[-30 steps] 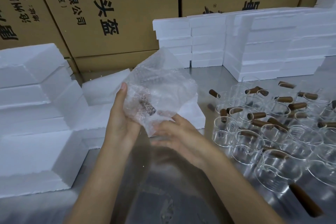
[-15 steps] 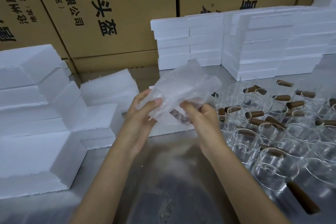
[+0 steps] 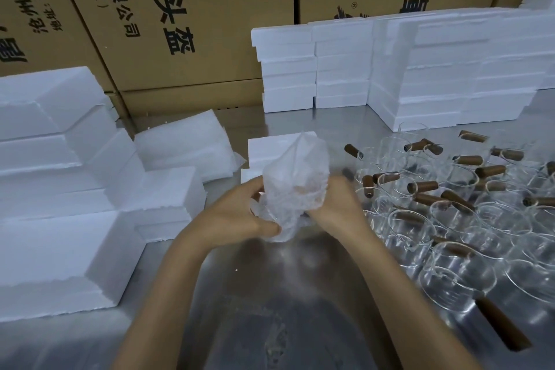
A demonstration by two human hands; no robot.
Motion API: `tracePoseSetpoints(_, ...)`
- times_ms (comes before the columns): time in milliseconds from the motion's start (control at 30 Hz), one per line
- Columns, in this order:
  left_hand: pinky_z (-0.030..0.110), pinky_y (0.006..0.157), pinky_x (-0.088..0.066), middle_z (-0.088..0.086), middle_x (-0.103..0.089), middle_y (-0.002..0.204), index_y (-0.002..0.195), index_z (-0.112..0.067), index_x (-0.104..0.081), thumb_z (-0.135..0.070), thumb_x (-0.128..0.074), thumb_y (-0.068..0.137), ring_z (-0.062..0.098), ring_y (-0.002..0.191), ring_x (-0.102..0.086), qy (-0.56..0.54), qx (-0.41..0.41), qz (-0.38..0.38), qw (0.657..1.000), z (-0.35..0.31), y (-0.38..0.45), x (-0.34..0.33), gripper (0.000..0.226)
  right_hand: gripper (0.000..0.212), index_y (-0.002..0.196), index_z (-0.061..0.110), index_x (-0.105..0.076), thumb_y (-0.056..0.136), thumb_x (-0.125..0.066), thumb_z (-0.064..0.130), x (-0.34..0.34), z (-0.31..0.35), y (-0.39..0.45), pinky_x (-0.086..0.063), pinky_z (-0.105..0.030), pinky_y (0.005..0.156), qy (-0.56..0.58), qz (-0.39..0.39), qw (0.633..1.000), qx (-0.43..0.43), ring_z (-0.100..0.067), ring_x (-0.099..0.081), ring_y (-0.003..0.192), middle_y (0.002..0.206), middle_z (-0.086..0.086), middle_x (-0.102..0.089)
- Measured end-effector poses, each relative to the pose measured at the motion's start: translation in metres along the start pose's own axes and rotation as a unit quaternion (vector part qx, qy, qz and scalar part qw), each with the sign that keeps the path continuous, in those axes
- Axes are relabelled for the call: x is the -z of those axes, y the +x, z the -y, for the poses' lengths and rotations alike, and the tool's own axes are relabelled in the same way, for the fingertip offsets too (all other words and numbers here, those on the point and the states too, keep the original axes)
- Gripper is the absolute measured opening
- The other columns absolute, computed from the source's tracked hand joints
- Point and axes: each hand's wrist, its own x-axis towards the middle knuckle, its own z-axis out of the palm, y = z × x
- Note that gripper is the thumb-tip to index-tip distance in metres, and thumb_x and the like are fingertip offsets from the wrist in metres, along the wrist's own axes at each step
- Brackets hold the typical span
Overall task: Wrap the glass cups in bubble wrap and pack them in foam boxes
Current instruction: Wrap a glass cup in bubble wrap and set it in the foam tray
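The crinkly clear bubble-wrap bundle (image 3: 292, 189) has been turned upright and pulled in closer than half a second ago, and both hands have been moved under its lower part. It is held up above the shiny metal table (image 3: 270, 294). The bundle is gripped by the left hand (image 3: 237, 216) with curled fingers, and pinched by the blurred right hand (image 3: 336, 204). Many clear glass cups with brown wooden handles (image 3: 450, 219) are crowded on the right. White foam boxes (image 3: 60, 189) are stacked left, more white foam boxes (image 3: 420, 69) behind, before brown cardboard cartons (image 3: 180, 9).
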Motion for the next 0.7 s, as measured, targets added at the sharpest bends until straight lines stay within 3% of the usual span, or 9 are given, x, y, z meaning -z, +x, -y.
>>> tracePoseSetpoints(100, 0.006, 0.069, -0.048, -0.036, -0.066, 0.104, 0.098, -0.064, -0.062, -0.027, -0.085, 0.075, -0.012, 0.095, -0.063, -0.036, -0.038, 0.036, 0.998, -0.003, -0.002, -0.003, 0.049, 0.01, 0.068, 0.016, -0.058, 0.067, -0.066, 0.011, -0.004, -0.005, 0.003, -0.039, -0.027, 0.056, -0.021, -0.009, 0.999, -0.037, -0.012, -0.048, 0.062, 0.059, 0.006, -0.054)
tracePoseSetpoints(167, 0.017, 0.077, -0.054, -0.026, -0.07, 0.106, 0.104, -0.051, -0.069, -0.039, -0.082, 0.077, -0.005, 0.097, -0.066, -0.035, -0.025, -0.007, 0.999, -0.001, 0.0, -0.004, 0.033, 0.016, 0.078, 0.008, -0.058, 0.067, -0.069, 0.005, -0.004, -0.007, 0.004, -0.039, -0.029, 0.059, -0.013, 0.001, 0.999, -0.04, -0.014, -0.045, 0.066, 0.067, 0.0, -0.052)
tracePoseSetpoints(233, 0.03, 0.087, -0.056, -0.018, -0.069, 0.108, 0.105, -0.035, -0.074, -0.042, -0.081, 0.078, 0.001, 0.096, -0.065, -0.004, 0.012, -0.055, 0.998, 0.002, 0.006, -0.006, 0.029, 0.023, 0.082, 0.01, -0.056, 0.07, -0.074, 0.005, -0.003, -0.007, 0.005, -0.039, -0.03, 0.061, 0.01, 0.003, 1.0, -0.017, -0.011, -0.042, 0.066, 0.07, 0.0, -0.05)
tracePoseSetpoints(267, 0.03, 0.087, -0.055, -0.017, -0.066, 0.107, 0.099, -0.029, -0.076, -0.04, -0.082, 0.077, 0.001, 0.093, -0.064, 0.007, 0.027, -0.067, 0.997, 0.003, 0.008, -0.007, 0.025, 0.026, 0.082, 0.014, -0.054, 0.07, -0.075, 0.005, -0.002, -0.007, 0.004, -0.039, -0.029, 0.061, 0.018, 0.006, 1.0, 0.001, -0.009, -0.04, 0.064, 0.069, 0.002, -0.048)
tracePoseSetpoints(400, 0.014, 0.062, -0.044, -0.013, -0.058, 0.094, 0.065, -0.019, -0.071, -0.02, -0.08, 0.077, 0.001, 0.072, -0.056, 0.033, 0.026, -0.078, 0.996, 0.002, 0.01, -0.012, 0.015, 0.024, 0.088, 0.024, -0.057, 0.069, -0.068, 0.016, -0.001, 0.004, -0.002, -0.037, -0.028, 0.065, 0.06, 0.058, 0.996, 0.04, -0.01, -0.04, 0.066, 0.074, 0.01, -0.048)
tracePoseSetpoints(433, 0.014, 0.061, -0.044, -0.012, -0.059, 0.091, 0.064, -0.021, -0.069, -0.015, -0.078, 0.078, 0.001, 0.072, -0.056, 0.03, 0.025, -0.082, 0.996, 0.003, 0.011, -0.013, 0.017, 0.024, 0.09, 0.026, -0.058, 0.066, -0.064, 0.024, 0.0, 0.008, -0.005, -0.038, -0.028, 0.066, 0.067, 0.079, 0.994, 0.041, -0.01, -0.041, 0.067, 0.075, 0.012, -0.049)
tracePoseSetpoints(500, 0.024, 0.072, -0.053, -0.008, -0.063, 0.093, 0.082, -0.018, -0.072, -0.015, -0.074, 0.077, 0.011, 0.085, -0.063, 0.033, 0.036, -0.09, 0.995, 0.002, 0.011, -0.011, 0.006, 0.031, 0.092, 0.028, -0.059, 0.063, -0.06, 0.038, 0.003, 0.012, -0.008, -0.038, -0.027, 0.066, 0.048, 0.118, 0.991, 0.043, -0.009, -0.042, 0.068, 0.077, 0.015, -0.05)
tracePoseSetpoints(633, 0.026, 0.072, -0.054, -0.012, -0.057, 0.103, 0.114, -0.036, -0.044, -0.03, -0.078, 0.071, 0.008, 0.094, -0.06, 0.033, 0.032, -0.085, 0.995, 0.001, 0.006, -0.005, 0.055, 0.006, 0.077, 0.037, -0.066, 0.075, -0.063, 0.042, -0.001, 0.01, -0.008, -0.037, -0.025, 0.073, -0.041, 0.105, 0.993, 0.043, -0.004, -0.047, 0.08, 0.083, 0.01, -0.053)
tracePoseSetpoints(700, 0.028, 0.079, -0.057, -0.016, -0.054, 0.111, 0.114, -0.05, -0.043, -0.034, -0.082, 0.063, 0.006, 0.096, -0.06, 0.007, 0.012, -0.051, 0.999, 0.0, 0.003, 0.0, 0.066, 0.014, 0.071, 0.034, -0.068, 0.083, -0.061, 0.038, -0.005, 0.004, -0.007, -0.037, -0.025, 0.077, -0.093, 0.09, 0.99, 0.046, -0.005, -0.045, 0.089, 0.083, 0.008, -0.048)
